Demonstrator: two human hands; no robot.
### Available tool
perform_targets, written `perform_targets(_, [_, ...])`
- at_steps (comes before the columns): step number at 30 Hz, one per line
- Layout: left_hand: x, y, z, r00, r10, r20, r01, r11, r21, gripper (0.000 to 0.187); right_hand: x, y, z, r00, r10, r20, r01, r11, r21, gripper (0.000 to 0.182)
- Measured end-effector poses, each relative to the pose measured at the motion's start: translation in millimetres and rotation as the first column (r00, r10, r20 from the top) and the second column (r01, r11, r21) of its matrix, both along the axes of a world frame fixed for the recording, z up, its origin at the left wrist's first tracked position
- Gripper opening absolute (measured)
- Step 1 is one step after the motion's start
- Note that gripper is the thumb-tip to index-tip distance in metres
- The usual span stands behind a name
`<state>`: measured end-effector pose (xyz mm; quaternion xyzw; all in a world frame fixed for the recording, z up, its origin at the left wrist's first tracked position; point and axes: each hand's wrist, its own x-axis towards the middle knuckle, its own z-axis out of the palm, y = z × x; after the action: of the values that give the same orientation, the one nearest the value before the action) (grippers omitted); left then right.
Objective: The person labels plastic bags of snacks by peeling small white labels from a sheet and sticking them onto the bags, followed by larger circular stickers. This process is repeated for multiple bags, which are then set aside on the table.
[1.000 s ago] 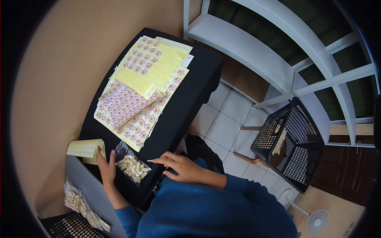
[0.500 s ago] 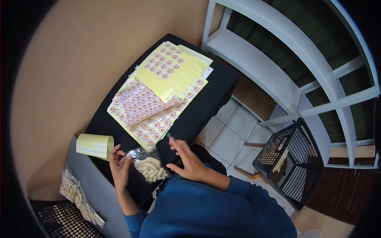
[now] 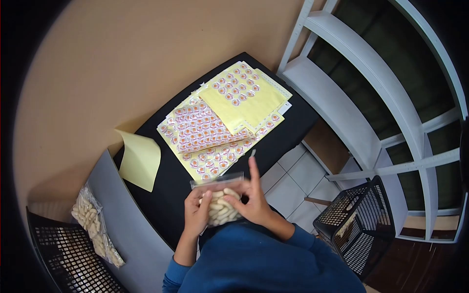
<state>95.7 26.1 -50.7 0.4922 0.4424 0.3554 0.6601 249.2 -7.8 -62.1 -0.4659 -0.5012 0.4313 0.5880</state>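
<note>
A clear plastic bag (image 3: 222,207) of pale, finger-shaped pieces stands upright in front of my torso, its flat top edge pointing away from me. My left hand (image 3: 196,215) grips the bag's left side, thumb on the front. On the right side, my right hand (image 3: 256,207) holds it with the thumb across the front, while the index finger points up. At that fingertip sits a small pale, see-through piece (image 3: 253,153), perhaps a sticker. Beyond the bag lie sheets of round orange-and-pink stickers (image 3: 210,158), with a partly used yellow sheet (image 3: 227,110) on top.
A black-covered table (image 3: 288,132) carries the sheets. A curled yellow sheet (image 3: 140,161) rests at its left end. More filled bags (image 3: 93,222) hang over a grey panel beside a black crate (image 3: 73,259). White shelving (image 3: 337,93) and another black crate (image 3: 359,224) are on the right.
Both hands have closed around the bag, which is now upright. The right hand has come in from beside it. The curled yellow sheet has opened out, and the view has shifted.
</note>
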Motion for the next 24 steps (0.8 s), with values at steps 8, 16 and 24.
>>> perform_targets(8, [36.2, 19.6, 22.7, 0.981, -0.004, 0.193, 0.013, 0.999, -0.049, 0.042, 32.7, 14.2, 45.6, 0.841, -0.302, 0.448, 0.268, 0.953, 0.139, 0.009])
perform_targets(16, [40.3, 22.4, 26.6, 0.954, -0.082, 0.29, 0.082, 0.997, 0.012, 0.043, 23.6, 27.0, 58.7, 0.805, -0.149, 0.574, 0.146, 0.988, 0.051, 0.006])
perform_targets(24, [36.3, 24.5, 27.9, 0.947, -0.093, 0.307, 0.093, 0.996, 0.015, 0.042, 15.4, 35.2, 59.5, 0.782, -0.169, 0.6, 0.152, 0.985, 0.078, 0.006])
